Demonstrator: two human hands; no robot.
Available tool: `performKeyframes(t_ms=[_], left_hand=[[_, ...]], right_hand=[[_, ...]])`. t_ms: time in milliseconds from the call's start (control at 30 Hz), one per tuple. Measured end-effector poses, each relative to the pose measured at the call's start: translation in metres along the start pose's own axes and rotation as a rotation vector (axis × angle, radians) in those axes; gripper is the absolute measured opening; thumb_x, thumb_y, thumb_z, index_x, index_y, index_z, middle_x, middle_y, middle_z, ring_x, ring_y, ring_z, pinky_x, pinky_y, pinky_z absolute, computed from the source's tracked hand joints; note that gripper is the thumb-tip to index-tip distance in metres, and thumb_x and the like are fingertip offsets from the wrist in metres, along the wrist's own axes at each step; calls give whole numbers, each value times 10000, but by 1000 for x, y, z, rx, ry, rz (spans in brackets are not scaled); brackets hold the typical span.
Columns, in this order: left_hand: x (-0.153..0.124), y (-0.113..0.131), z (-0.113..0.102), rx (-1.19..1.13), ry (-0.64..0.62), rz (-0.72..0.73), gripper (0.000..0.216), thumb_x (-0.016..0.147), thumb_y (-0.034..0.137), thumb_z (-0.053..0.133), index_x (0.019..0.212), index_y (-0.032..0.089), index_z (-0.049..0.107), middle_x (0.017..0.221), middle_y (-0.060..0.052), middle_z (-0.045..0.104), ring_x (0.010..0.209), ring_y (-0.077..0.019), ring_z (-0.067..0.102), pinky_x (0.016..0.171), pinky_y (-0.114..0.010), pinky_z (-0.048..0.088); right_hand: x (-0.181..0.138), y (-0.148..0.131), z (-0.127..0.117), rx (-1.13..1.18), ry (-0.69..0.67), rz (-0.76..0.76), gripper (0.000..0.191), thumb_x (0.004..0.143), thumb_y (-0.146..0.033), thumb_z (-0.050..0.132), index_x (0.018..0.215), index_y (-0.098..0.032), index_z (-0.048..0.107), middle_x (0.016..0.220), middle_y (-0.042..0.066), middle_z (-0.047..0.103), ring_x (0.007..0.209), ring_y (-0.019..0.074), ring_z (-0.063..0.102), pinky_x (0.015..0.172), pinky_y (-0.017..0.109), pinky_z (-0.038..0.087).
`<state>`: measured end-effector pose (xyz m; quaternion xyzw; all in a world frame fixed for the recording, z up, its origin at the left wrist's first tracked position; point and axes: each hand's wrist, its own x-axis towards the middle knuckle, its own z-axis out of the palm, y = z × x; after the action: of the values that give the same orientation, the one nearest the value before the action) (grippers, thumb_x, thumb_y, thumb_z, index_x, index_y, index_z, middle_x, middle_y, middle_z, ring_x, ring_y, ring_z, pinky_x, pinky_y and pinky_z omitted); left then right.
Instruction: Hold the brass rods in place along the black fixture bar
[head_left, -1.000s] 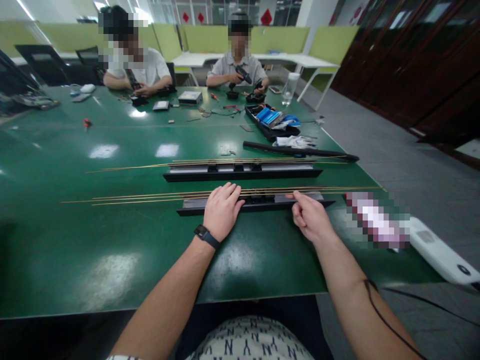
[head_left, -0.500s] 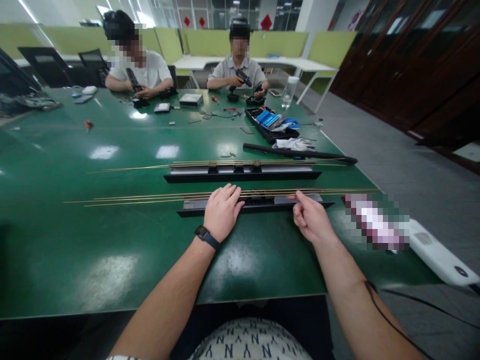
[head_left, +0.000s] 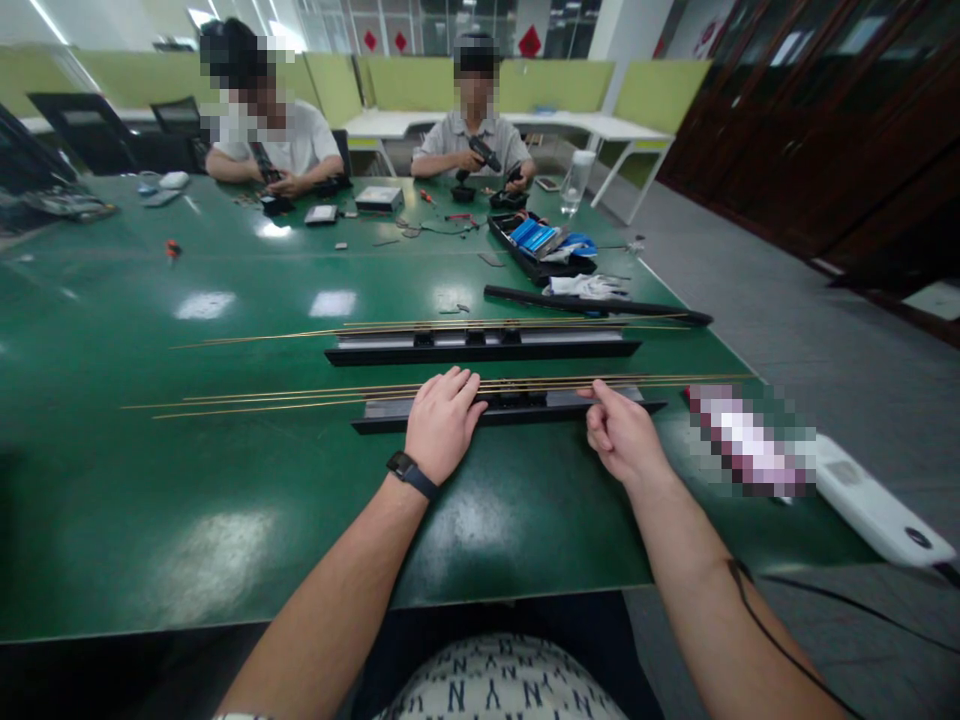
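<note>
Stretching far left of the near black rail (head_left: 525,409), thin brass rods (head_left: 262,400) lie on the green table (head_left: 150,500), with wide bare surface around their tips. On the rail's middle, the left hand (head_left: 441,425) lies flat, fingers open over rail and rods. Near the rail's right end, the right hand (head_left: 622,435) is loosely curled, fingertips at the rods; whether it pinches them cannot be told. Right of the rail, a white device (head_left: 877,510) overhangs the table's edge.
</note>
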<state>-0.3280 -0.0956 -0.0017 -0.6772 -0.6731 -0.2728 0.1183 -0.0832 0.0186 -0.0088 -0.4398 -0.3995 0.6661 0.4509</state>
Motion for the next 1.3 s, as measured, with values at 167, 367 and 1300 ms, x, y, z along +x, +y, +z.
performKeyframes(t_ms=[167, 367, 1300], left_hand=[[0, 0, 0, 10, 11, 4, 355, 991, 317, 602, 1311, 169, 638, 1357, -112, 682, 1324, -273, 593, 1138, -452, 436], [0, 0, 1, -3, 13, 2, 353, 993, 317, 594, 1317, 184, 640, 1364, -115, 678, 1335, -273, 586, 1145, -461, 435], [-1, -1, 1, 6, 19, 9, 347, 997, 318, 590, 1310, 176, 637, 1349, -107, 686, 1320, -268, 594, 1135, -451, 440]], right_hand=[[1, -1, -2, 18, 19, -9, 339, 818, -472, 787, 889, -156, 687, 445, -43, 529, 264, 52, 305, 293, 185, 181], [2, 0, -2, 22, 25, -9, 341, 815, -470, 794, 885, -155, 683, 446, -46, 525, 265, 53, 309, 291, 185, 181], [0, -2, -3, 4, 24, -20, 314, 822, -445, 784, 893, -155, 685, 453, -48, 523, 273, 48, 313, 297, 175, 189]])
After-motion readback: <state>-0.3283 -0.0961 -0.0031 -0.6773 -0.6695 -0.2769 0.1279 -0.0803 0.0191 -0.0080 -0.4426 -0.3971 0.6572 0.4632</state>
